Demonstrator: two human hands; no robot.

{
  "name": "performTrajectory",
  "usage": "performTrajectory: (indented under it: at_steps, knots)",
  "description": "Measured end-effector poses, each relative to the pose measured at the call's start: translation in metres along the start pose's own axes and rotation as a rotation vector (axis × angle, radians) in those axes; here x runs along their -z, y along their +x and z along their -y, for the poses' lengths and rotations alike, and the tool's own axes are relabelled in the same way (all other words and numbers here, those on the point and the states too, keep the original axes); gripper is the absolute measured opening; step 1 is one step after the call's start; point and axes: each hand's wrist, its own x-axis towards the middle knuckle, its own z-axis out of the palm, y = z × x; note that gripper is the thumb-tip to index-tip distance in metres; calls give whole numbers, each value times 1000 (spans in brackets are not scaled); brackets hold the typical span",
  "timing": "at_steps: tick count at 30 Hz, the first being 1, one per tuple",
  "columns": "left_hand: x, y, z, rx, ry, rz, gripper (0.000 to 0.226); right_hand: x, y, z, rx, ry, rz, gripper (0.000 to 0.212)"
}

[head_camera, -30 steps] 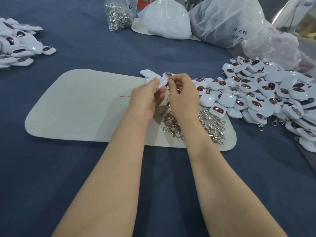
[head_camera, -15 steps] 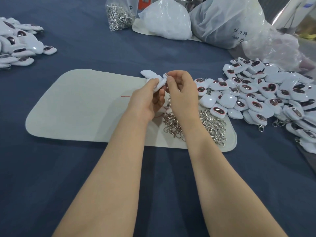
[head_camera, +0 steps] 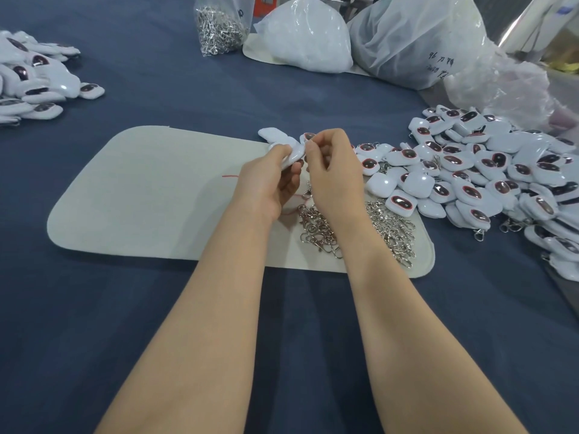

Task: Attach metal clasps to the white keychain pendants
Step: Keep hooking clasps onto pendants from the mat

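Mat [head_camera: 150,189] lies mid-bench [head_camera: 94,339]. Clasps [head_camera: 391,233] piled on mat's right end. Pendant heap [head_camera: 488,170] right of mat, spilling onto it. Smaller heap [head_camera: 34,83] far left. Bags [head_camera: 413,42] behind, clasp bag [head_camera: 219,26] leftmost.

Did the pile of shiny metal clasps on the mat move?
No. The loose pile of silver metal clasps still lies on the near right corner of the pale grey felt mat, just as before.
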Motion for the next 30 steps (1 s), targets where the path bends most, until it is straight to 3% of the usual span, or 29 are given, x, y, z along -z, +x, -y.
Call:
performTrajectory:
  at_steps: [8, 11, 15, 19, 27, 30]
  knots:
    - [-1, 2, 0, -94, 50, -27, 8, 4, 0, -3, 11, -74, 13, 5]
    - [-1, 1, 3, -284, 211, -34, 13, 5, 3, -3, -51, -82, 43, 9]
    - [-2, -1, 4, -648, 621, -25, 18, 8, 7, -4, -146, -61, 76, 14]
    - [-3, -3, 7, -887, 856, 35, 16, 18, 8, -5, -256, 108, 77, 26]
    - [-2, -4, 9, -982, 1011, 124, 18, 29, 10, -9, -318, 171, 181, 29]
    - [-3, -6, 8, -976, 981, 115, 18, 27, 8, -7, -314, 191, 135, 24]
